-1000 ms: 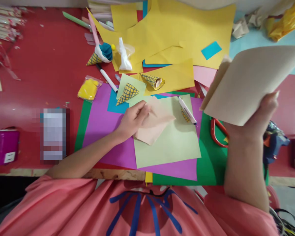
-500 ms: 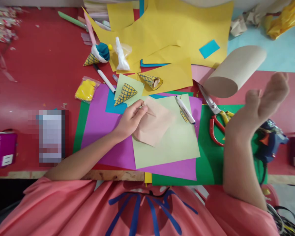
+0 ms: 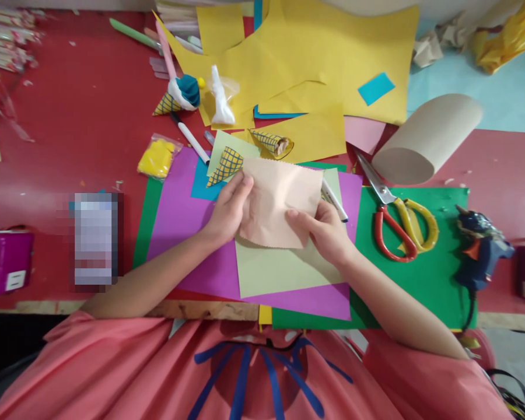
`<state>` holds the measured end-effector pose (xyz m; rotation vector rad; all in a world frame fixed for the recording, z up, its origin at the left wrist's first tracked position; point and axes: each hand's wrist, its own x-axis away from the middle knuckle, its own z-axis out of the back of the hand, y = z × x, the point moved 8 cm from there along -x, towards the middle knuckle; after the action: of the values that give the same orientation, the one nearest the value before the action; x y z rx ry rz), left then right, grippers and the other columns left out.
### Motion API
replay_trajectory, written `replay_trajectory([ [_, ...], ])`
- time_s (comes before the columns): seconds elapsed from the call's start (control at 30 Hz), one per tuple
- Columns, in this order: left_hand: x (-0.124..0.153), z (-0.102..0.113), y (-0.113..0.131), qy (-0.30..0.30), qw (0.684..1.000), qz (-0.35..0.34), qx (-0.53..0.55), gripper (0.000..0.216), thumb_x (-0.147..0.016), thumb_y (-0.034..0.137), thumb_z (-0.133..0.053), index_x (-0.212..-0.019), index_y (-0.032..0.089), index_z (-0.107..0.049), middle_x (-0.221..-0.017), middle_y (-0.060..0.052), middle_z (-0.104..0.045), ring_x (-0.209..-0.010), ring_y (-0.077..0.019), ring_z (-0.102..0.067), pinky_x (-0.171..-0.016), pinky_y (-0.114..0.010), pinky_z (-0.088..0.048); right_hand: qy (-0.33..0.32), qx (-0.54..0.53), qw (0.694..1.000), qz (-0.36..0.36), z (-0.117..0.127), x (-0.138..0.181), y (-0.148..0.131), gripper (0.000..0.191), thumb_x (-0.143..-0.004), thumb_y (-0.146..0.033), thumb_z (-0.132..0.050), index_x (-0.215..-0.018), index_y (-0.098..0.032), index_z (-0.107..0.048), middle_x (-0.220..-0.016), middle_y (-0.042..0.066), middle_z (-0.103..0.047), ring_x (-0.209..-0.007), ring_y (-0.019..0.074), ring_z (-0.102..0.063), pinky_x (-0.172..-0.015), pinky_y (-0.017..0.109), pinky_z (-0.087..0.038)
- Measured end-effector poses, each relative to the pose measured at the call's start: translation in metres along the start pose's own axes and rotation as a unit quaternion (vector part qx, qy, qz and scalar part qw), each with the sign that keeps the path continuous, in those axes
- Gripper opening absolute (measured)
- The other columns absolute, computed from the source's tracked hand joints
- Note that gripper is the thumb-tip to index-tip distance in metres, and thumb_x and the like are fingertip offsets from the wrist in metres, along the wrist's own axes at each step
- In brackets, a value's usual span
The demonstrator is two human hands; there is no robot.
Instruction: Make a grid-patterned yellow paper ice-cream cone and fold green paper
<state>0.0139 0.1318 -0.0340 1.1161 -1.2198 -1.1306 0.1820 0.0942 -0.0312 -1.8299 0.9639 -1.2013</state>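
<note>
A pale pink-beige piece of paper point(image 3: 280, 198) with zigzag-cut edges is stretched between my two hands, above a pale green sheet point(image 3: 284, 274). My left hand point(image 3: 231, 207) grips its left edge, thumb on top. On the right side, my right hand point(image 3: 326, 230) pinches it with the thumb over the front and fingers behind. A marker point(image 3: 333, 200) lies partly hidden behind that hand. Just beyond the left hand is a yellow grid-patterned paper piece point(image 3: 226, 165), and a small grid-patterned cone point(image 3: 271, 142) rests behind the held paper.
Scissors point(image 3: 387, 201) with red and yellow handles lie on green paper to the right, near a blue glue gun point(image 3: 481, 248). A cardboard tube point(image 3: 433, 140) stands behind them. At left are a phone point(image 3: 93, 239) and a bag of yellow clay point(image 3: 157, 157).
My right hand has come down from above the scissors to the paper and taken its right side. The paper has been turned and spread flatter between both hands.
</note>
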Motion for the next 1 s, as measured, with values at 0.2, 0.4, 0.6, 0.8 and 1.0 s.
replay_trajectory([
  [0.2, 0.005, -0.018, 0.021, -0.154, 0.985, 0.046, -0.055, 0.053, -0.071, 0.063, -0.066, -0.094, 0.015, -0.066, -0.088, -0.007, -0.071, -0.082, -0.0217, -0.068, -0.061, -0.026, -0.053, 0.030, -0.006, 0.999, 0.016, 0.013, 0.000, -0.003, 0.029, -0.076, -0.037, -0.073, -0.100, -0.024, -0.067, -0.099, 0.004, -0.073, -0.085, 0.0217, -0.070, -0.072, 0.035, -0.058],
  [0.4, 0.004, -0.015, 0.039, -0.185, 0.973, 0.072, -0.121, 0.034, -0.069, 0.045, -0.073, -0.084, 0.015, -0.068, -0.080, -0.003, -0.071, -0.075, -0.0177, -0.066, -0.061, -0.025, -0.053, 0.010, 0.002, 0.999, 0.036, 0.017, 0.000, -0.009, 0.024, -0.080, -0.039, -0.068, -0.101, -0.028, -0.069, -0.099, 0.003, -0.073, -0.095, 0.0233, -0.069, -0.083, 0.040, -0.056],
  [0.6, 0.007, 0.000, 0.019, -0.140, 0.988, 0.047, -0.037, 0.014, -0.075, 0.030, -0.069, -0.085, 0.020, -0.073, -0.082, -0.001, -0.071, -0.073, -0.0139, -0.064, -0.063, -0.024, -0.050, 0.034, 0.030, 0.996, 0.077, 0.026, -0.002, -0.016, 0.010, -0.080, -0.030, -0.066, -0.086, -0.029, -0.074, -0.095, 0.000, -0.072, -0.094, 0.0199, -0.066, -0.084, 0.036, -0.053],
  [0.8, 0.012, 0.010, 0.022, -0.105, 0.994, -0.017, -0.031, 0.030, -0.084, 0.033, -0.048, -0.072, 0.020, -0.072, -0.079, -0.004, -0.071, -0.074, -0.0175, -0.063, -0.067, -0.030, -0.049, 0.027, 0.048, 0.997, 0.050, 0.029, -0.004, -0.010, 0.023, -0.083, -0.030, -0.050, -0.080, -0.025, -0.073, -0.080, 0.002, -0.066, -0.068, 0.0166, -0.058, -0.058, 0.031, -0.047],
  [1.0, 0.018, 0.008, 0.028, -0.069, 0.985, -0.047, -0.149, 0.021, -0.078, 0.041, -0.064, -0.077, 0.020, -0.069, -0.077, -0.002, -0.068, -0.075, -0.0148, -0.060, -0.069, -0.026, -0.047, 0.033, 0.032, 0.996, 0.070, 0.026, -0.001, -0.016, 0.028, -0.076, -0.037, -0.068, -0.102, -0.032, -0.059, -0.074, -0.003, -0.057, -0.061, 0.0132, -0.054, -0.055, 0.027, -0.044],
])
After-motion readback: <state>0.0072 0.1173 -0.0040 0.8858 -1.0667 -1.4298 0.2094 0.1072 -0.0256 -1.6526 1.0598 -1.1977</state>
